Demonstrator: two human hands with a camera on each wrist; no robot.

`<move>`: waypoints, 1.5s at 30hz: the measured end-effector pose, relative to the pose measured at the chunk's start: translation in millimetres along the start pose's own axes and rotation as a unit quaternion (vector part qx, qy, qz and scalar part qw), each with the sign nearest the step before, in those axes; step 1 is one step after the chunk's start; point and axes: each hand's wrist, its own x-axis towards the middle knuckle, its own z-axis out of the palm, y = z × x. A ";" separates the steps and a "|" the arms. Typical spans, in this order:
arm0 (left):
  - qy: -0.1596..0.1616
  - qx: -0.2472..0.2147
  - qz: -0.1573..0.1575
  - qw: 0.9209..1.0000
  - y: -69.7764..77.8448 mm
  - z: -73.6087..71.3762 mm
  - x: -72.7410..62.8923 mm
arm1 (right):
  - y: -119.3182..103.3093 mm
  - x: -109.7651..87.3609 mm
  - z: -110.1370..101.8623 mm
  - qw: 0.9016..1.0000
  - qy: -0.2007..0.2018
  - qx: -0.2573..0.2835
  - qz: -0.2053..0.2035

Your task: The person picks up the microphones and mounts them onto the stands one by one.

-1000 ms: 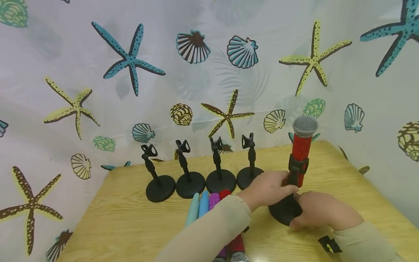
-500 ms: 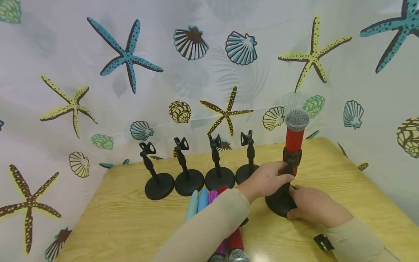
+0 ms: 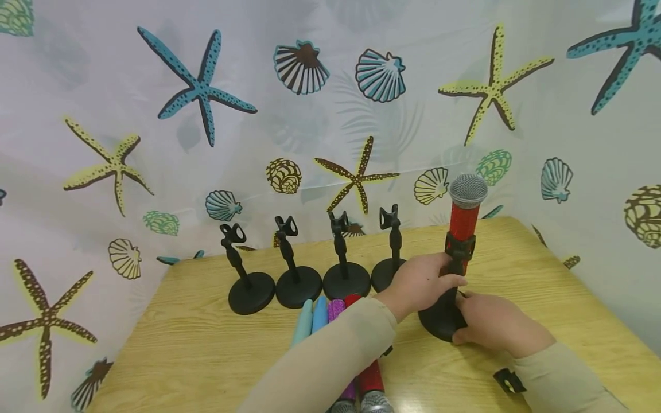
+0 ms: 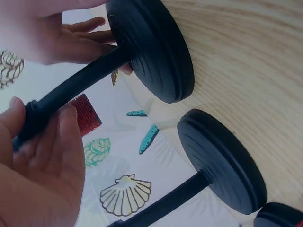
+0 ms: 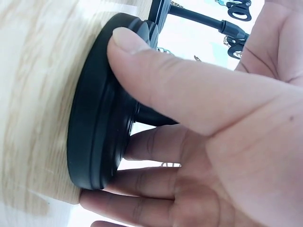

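Observation:
A red microphone point(image 3: 463, 221) with a silver mesh head stands nearly upright in the clip of a black tabletop microphone stand point(image 3: 436, 321), at the right of the head view. Just below the clip, my left hand point(image 3: 420, 284) grips the stand's stem; in the left wrist view its thumb and fingers curl round the stem point(image 4: 80, 80). My right hand point(image 3: 501, 324) holds the round base point(image 5: 94, 118) by its right side. The right wrist view has the thumb on the base's edge and the fingers along its other side. The base sits on the wooden table.
Several more black stands point(image 3: 346, 281) with bare clips line the back of the table point(image 3: 206, 355). Loose microphones in teal point(image 3: 303, 321), blue point(image 3: 320, 314), purple point(image 3: 335, 308) and red point(image 3: 370, 378) lie side by side, partly under my left sleeve point(image 3: 330, 355). A sea-patterned cloth point(image 3: 330, 115) hangs behind.
Both hands have shifted the stand and red microphone slightly left since the earliest frame, and the microphone leans a little less. Over the last half second almost nothing moves.

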 end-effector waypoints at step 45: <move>0.054 0.017 -0.027 0.998 8.5 -12.4 -8.2 | 17.0 2.1 -13.8 0.995 0.033 0.096 0.006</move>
